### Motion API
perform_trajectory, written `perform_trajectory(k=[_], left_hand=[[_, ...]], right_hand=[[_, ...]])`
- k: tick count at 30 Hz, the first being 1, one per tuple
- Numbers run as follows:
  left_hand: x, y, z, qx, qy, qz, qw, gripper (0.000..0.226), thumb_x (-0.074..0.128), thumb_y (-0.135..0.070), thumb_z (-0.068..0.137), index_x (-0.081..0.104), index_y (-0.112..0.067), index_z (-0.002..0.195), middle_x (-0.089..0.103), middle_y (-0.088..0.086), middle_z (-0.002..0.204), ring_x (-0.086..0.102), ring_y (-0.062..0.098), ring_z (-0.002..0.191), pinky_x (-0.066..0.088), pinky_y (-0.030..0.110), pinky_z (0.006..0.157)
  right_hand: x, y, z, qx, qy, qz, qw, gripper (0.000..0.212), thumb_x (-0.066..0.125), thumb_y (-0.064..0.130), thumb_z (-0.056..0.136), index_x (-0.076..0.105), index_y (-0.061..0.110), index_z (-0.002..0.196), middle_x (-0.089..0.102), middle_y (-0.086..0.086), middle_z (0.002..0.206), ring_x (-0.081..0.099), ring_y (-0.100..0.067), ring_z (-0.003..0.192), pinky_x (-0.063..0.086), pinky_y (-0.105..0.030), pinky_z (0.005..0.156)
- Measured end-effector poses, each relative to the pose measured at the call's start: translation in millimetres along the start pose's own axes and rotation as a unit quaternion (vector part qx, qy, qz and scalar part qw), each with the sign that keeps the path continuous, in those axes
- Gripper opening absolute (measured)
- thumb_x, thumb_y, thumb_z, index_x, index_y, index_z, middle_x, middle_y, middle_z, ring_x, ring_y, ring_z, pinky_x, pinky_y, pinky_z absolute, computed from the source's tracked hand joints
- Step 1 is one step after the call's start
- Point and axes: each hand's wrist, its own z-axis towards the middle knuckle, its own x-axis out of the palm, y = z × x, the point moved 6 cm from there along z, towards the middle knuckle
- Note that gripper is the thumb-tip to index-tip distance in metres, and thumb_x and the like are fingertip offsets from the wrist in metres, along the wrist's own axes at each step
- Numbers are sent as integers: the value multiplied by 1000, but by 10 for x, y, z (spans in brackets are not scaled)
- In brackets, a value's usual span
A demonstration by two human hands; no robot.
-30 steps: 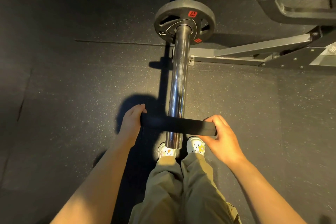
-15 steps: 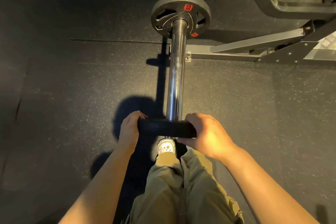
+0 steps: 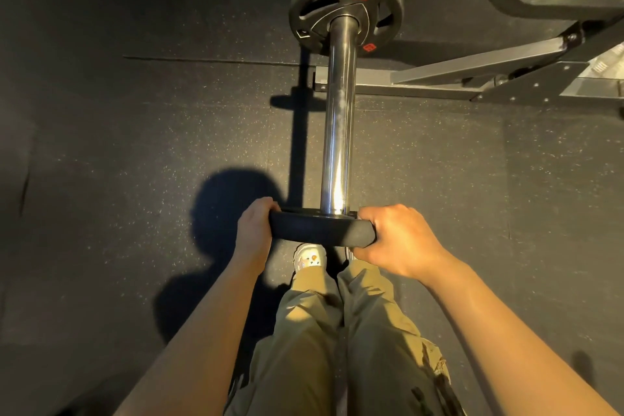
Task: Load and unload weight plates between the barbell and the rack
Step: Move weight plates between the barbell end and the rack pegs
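Sleeve run open ahead, both hands full

I've got bare chrome on the barbell sleeve (image 3: 337, 132) from the near plate (image 3: 320, 230), gripped at its rim by my left hand (image 3: 255, 233) and right hand (image 3: 398, 240), up to the far plate (image 3: 346, 8) that blocks the end. Open rubber floor (image 3: 135, 145) spreads wide on my left. On the right, the rack's grey frame (image 3: 472, 67) crowds in beside the sleeve.
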Motion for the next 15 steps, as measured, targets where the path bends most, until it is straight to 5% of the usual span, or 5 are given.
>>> perform_trajectory(k=[15], left_hand=[[-17,137,-156,-13,-49,-64,997,26,48,-15,92,54,-17,66,56,-5,75,50,11,76,40,30,76]], right_hand=[[139,24,-130,-4,-6,-23,1000,13,66,33,74,59,23,80,59,6,69,62,-26,78,39,-31,61]])
